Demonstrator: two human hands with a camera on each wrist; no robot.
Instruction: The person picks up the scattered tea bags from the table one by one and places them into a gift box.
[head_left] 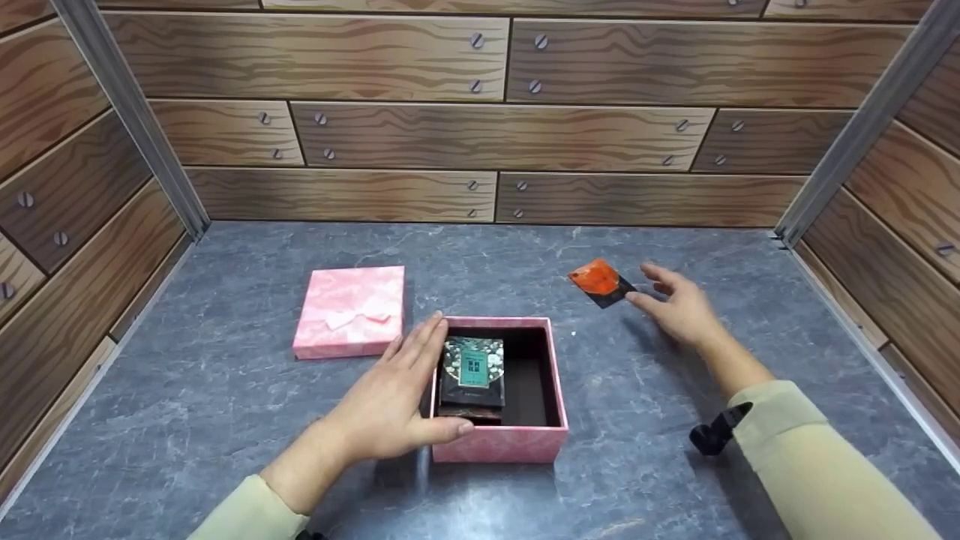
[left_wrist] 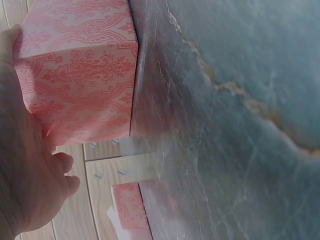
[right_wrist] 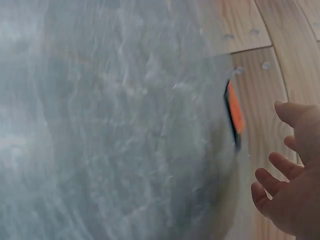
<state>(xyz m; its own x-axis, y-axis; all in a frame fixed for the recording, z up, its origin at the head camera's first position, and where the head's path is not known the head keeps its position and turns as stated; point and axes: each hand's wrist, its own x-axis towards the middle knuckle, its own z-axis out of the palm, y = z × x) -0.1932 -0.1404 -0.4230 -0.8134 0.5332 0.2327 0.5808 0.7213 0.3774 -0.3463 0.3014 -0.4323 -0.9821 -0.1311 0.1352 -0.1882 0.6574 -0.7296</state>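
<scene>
A pink patterned box [head_left: 499,444] with a dark inside stands uncovered on the table. My left hand [head_left: 390,401] rests against its left side, fingers stretched along the rim and thumb over the front left corner. In the left wrist view this hand [left_wrist: 25,165] lies along the patterned outer wall [left_wrist: 85,95]. Inside the box, at its left, a green-and-black floral packet [head_left: 474,373] lies on another dark packet. An orange-and-black packet [head_left: 598,277] lies farther back to the right. My right hand [head_left: 679,307] hovers just right of it, fingers spread; the right wrist view shows the hand [right_wrist: 295,175] apart from the packet [right_wrist: 234,115].
A pink lid [head_left: 356,300] with a bow lies left of the box, behind my left hand. The grey marbled table [head_left: 225,405] is bounded by wood-patterned walls [head_left: 405,135] at the back and both sides.
</scene>
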